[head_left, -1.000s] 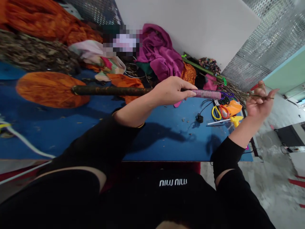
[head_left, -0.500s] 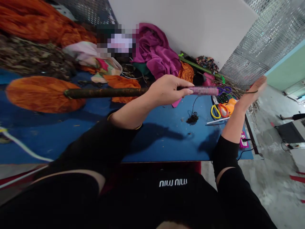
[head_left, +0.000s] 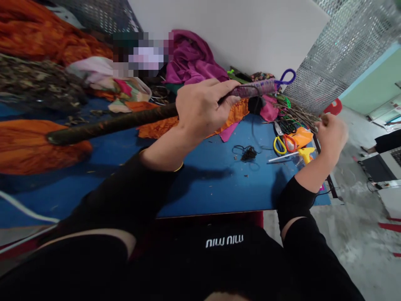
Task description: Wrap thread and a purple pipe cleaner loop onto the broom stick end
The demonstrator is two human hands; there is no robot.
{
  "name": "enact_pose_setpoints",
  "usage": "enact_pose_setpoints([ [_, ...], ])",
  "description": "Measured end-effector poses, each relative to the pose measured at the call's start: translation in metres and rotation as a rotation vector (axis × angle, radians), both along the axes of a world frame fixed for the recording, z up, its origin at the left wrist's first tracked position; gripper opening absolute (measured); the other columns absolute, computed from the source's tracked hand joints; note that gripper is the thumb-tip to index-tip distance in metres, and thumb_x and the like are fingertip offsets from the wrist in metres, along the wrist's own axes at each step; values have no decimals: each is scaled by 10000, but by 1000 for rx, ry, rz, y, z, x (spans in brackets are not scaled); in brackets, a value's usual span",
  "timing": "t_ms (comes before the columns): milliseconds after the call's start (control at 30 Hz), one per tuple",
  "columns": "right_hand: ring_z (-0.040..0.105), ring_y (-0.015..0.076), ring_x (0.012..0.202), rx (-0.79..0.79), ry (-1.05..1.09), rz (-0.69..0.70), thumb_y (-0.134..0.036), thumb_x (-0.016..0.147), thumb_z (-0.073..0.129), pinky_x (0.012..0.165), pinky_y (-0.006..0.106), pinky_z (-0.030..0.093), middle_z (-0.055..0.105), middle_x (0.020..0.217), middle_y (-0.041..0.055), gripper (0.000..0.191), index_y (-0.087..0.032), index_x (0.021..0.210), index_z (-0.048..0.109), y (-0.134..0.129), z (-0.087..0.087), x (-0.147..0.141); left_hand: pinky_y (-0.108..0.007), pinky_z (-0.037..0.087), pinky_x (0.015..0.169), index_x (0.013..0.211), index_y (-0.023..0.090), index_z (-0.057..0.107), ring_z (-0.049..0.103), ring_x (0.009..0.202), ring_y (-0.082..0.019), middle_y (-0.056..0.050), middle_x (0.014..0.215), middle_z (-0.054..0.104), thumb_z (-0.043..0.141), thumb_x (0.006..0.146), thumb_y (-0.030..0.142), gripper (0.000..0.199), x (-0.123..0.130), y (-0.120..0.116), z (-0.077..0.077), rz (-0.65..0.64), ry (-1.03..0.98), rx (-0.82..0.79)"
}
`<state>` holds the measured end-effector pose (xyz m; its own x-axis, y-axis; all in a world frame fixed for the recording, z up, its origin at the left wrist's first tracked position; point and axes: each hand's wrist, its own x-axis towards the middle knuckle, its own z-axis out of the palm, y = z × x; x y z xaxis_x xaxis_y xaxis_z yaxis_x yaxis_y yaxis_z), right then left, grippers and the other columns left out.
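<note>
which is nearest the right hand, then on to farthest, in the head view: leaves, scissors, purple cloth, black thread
1. Scissors, left of the right hand
2. Black thread, farther left
3. Purple cloth, left and toward the back
4. Leaves, at far left

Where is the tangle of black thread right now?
In the head view, the black thread tangle lies on the blue table right of centre, below the wrapped stick gripped by the left hand and to the left of the scissors.
</note>
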<state>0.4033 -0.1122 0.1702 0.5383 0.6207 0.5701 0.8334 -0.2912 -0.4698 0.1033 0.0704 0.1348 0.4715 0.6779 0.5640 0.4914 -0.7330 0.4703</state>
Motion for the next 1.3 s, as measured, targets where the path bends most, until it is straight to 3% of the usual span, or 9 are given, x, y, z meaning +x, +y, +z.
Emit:
enact_pose_setpoints([
  [100,681,225,852,156,7,-89,-407,936,656,930,442,557,756,862,69,213,-215,910,743,21,0,-16,-361,472,876,1453,331,679,662,1073,-225,0,1188,797,421,1068,596,535,3,-2,0,-21,50,-14],
  [267,700,217,1169,115,450,548,-664,885,705,1043,399,588,765,1092,37,427,-276,1061,723,84,-34,-71,-379,477,844,1513,322,643,685,1092,-239,-26,1259,785,368,1078,600,586,9,-8,-1,-51,143,-41],
  [400,731,203,976,30,688,811,-780,838,691,921,372,640,709,849,10,537,-255,949,695,104,-54,-111,-396,485,840,1490,329,669,714,1112,-268,-58,1251,790,426,1068,510,519,11,-9,-1,-52,133,-47],
  [500,680,186,774,6,544,747,-718,941,619,811,376,641,580,676,-6,484,-261,784,652,85,-42,-126,-405,492,859,1492,327,666,708,1154,-278,-59,1290,785,421,1070,515,523,10,-10,3,-51,139,-61],
  [667,672,250,1124,385,278,758,-682,974,593,981,477,618,666,1123,76,456,-277,787,688,66,-30,-140,-392,504,842,1456,355,686,711,1143,-268,-21,1282,795,411,1060,517,509,10,-9,2,-78,118,-81],
  [767,677,259,962,338,450,857,-814,973,405,894,507,621,625,906,77,610,-288,763,630,82,-48,-146,-377,501,831,1333,371,750,729,1142,-268,-10,1247,813,449,1032,474,438,13,-6,-5,-117,75,-73],
  [867,607,227,746,340,592,738,-823,987,260,799,471,601,487,727,39,652,-288,749,545,97,-66,-147,-368,491,807,1288,328,771,741,1111,-275,-34,1209,827,496,1004,453,415,15,-4,-7,-123,83,-83],
  [1100,461,171,532,455,925,559,-638,1035,358,845,444,599,255,599,-50,508,-279,678,393,95,-60,-148,-380,464,757,1320,320,769,704,939,-239,-14,1054,836,504,981,525,476,9,-4,3,-152,120,-221],
  [1300,384,162,518,534,1178,532,-523,1011,481,849,432,576,262,560,-64,453,-271,649,377,105,-68,-144,-371,476,813,1284,244,784,682,952,-221,-17,1139,830,515,970,547,513,-2,6,5,-223,-25,-224],
])
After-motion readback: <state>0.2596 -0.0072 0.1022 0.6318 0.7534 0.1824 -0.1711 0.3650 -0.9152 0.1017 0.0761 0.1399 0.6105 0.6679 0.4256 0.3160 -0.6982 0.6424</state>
